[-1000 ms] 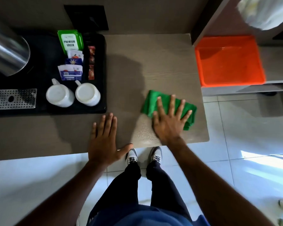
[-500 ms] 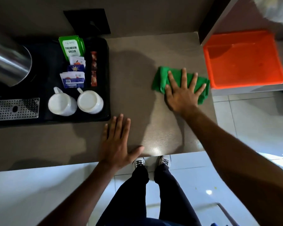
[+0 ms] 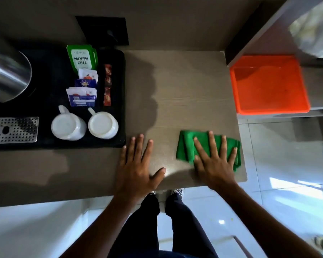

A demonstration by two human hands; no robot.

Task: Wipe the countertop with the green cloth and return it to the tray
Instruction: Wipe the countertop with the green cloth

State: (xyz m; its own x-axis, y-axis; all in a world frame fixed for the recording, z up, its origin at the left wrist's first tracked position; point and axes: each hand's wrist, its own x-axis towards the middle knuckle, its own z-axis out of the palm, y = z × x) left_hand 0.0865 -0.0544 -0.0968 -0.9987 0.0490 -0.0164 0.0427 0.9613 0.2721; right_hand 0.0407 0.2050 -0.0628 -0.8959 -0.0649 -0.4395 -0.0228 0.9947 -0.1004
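A folded green cloth (image 3: 187, 146) lies on the brown countertop (image 3: 185, 86) near its front right corner. My right hand (image 3: 215, 164) presses flat on the cloth with fingers spread, covering its right half. My left hand (image 3: 137, 168) rests flat on the bare countertop to the left of the cloth, fingers apart, holding nothing. The orange tray (image 3: 268, 84) sits on a lower shelf beyond the countertop's right edge, with nothing in it.
A black tray (image 3: 119, 142) on the left holds two upturned white mugs (image 3: 68, 125) (image 3: 103, 124), tea sachets (image 3: 82, 59) and a steel kettle (image 3: 6, 71). A perforated metal grate (image 3: 13, 129) lies at far left. White floor tiles and my legs show below the counter edge.
My right hand has slid the cloth back from the far right of the countertop, near the orange tray, toward the front edge. My left hand stays planted.
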